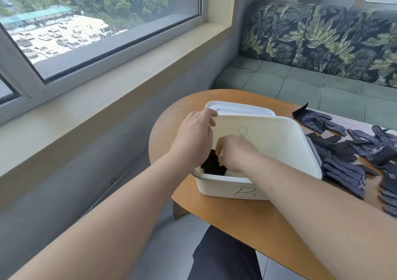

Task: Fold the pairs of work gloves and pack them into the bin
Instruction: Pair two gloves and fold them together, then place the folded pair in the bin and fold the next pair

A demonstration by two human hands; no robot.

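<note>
A white bin [217, 185] marked "B" stands on the round wooden table [253, 219]. Its white lid [272, 138] is tilted up over the bin. My left hand [194, 138] grips the lid's upper left corner, fingers curled over the edge. My right hand [236, 153] reaches down inside the bin and holds a folded black glove bundle [212, 164] at the bin's left end; its fingertips are hidden. Several loose dark dotted work gloves [352, 168] lie on the table to the right of the bin.
A second white lid or tray [238, 107] lies behind the bin. A green sofa [300, 86] with leaf-print cushions stands beyond the table. A windowsill and grey wall run along the left. My dark-trousered knee [223, 256] is under the table's near edge.
</note>
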